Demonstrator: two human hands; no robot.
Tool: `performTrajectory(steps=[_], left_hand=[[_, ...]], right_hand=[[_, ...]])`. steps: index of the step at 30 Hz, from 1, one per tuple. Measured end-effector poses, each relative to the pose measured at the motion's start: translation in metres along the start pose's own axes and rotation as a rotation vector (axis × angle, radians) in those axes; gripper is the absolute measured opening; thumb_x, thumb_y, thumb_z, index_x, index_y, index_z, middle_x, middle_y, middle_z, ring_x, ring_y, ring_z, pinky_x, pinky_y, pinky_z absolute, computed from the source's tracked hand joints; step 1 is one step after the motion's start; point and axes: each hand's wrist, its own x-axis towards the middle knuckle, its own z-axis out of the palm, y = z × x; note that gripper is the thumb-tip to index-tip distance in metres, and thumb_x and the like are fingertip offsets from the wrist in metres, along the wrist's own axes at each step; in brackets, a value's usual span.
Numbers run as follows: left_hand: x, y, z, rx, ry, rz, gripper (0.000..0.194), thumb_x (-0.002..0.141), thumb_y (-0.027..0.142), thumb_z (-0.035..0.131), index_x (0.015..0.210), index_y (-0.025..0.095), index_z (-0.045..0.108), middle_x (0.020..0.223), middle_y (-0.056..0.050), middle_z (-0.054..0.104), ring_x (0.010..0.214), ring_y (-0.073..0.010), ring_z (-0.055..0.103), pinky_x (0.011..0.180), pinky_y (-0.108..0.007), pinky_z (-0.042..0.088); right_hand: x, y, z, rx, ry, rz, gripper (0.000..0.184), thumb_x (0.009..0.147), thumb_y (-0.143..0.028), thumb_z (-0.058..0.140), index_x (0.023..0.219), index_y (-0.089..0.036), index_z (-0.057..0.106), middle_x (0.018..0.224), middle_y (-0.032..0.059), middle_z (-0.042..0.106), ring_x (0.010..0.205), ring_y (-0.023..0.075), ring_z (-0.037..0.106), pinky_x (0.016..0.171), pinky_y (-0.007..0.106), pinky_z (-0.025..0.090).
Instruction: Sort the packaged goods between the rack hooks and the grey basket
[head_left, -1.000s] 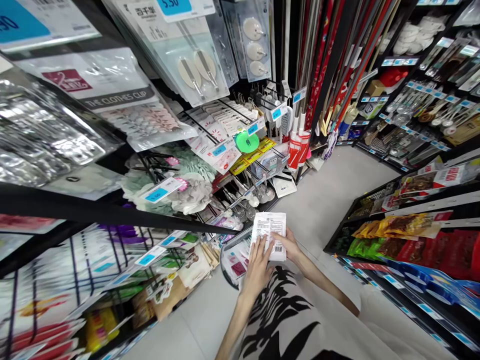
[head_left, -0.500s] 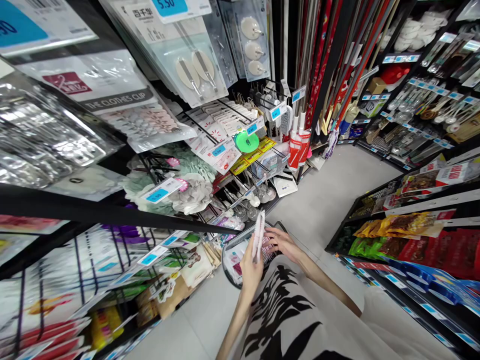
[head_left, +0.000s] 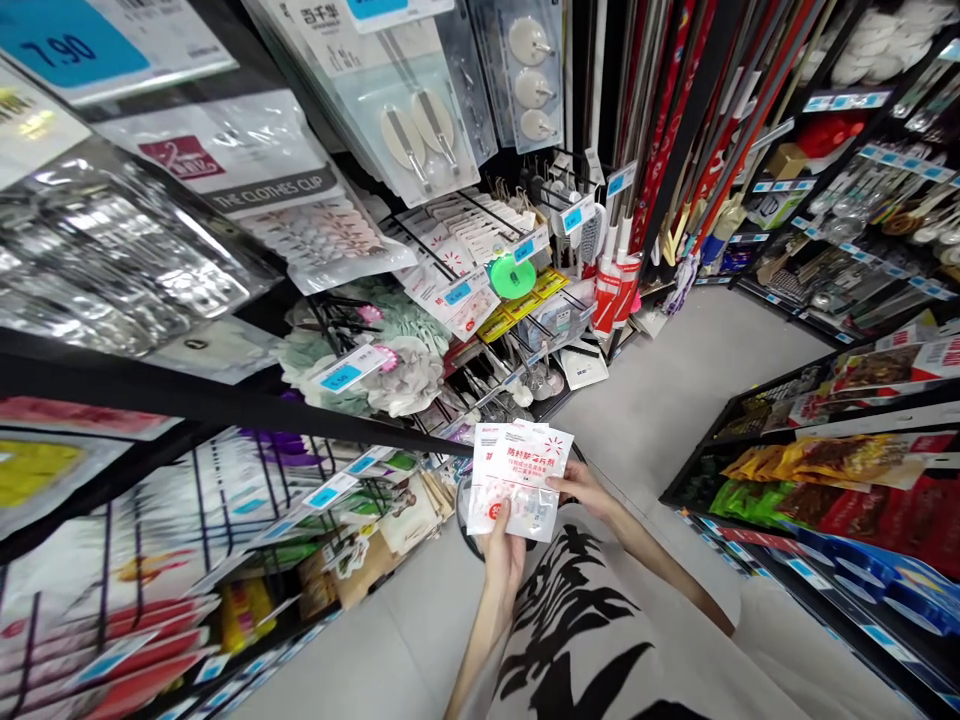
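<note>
Two overlapping white plastic packets (head_left: 534, 475) with red Chinese print and a red starburst are held fanned, fronts up, at waist height. My left hand (head_left: 504, 560) grips them from below, thumb across the front. At the right edge my right hand (head_left: 583, 487) pinches the packets, its other fingers partly hidden behind. Beneath them a dark-rimmed shopping basket (head_left: 465, 535) is mostly covered from view. Similar white packets with a red starburst (head_left: 450, 285) hang from hooks on the rack ahead.
Clothes-clip packs (head_left: 292, 200), grey bath puffs (head_left: 405, 375) and a green disc (head_left: 512, 277) hang at left. Long poles (head_left: 675, 130) stand farther back. On the right is a low shelf of bagged snacks (head_left: 787, 465). Grey floor (head_left: 645, 375) runs between.
The packets showed their printed backs, then stood edge-on in my left hand, and now face front up, fanned apart. My right hand has closed on their right edge. The view has shifted slightly left.
</note>
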Motion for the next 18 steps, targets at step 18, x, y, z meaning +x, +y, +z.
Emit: performTrajectory(steps=[18], left_hand=[[0.003, 0.021, 0.006, -0.127, 0.025, 0.073, 0.046, 0.096, 0.043, 0.064, 0.139, 0.024, 0.064, 0.149, -0.009, 0.061, 0.147, -0.0275, 0.045, 0.123, -0.044, 0.038]], right_hand=[[-0.007, -0.006, -0.003, 0.197, 0.216, -0.104, 0.048, 0.066, -0.043, 0.092, 0.105, -0.021, 0.074, 0.108, 0.0089, 0.079, 0.105, 0.0352, 0.072, 0.095, 0.048, 0.055]])
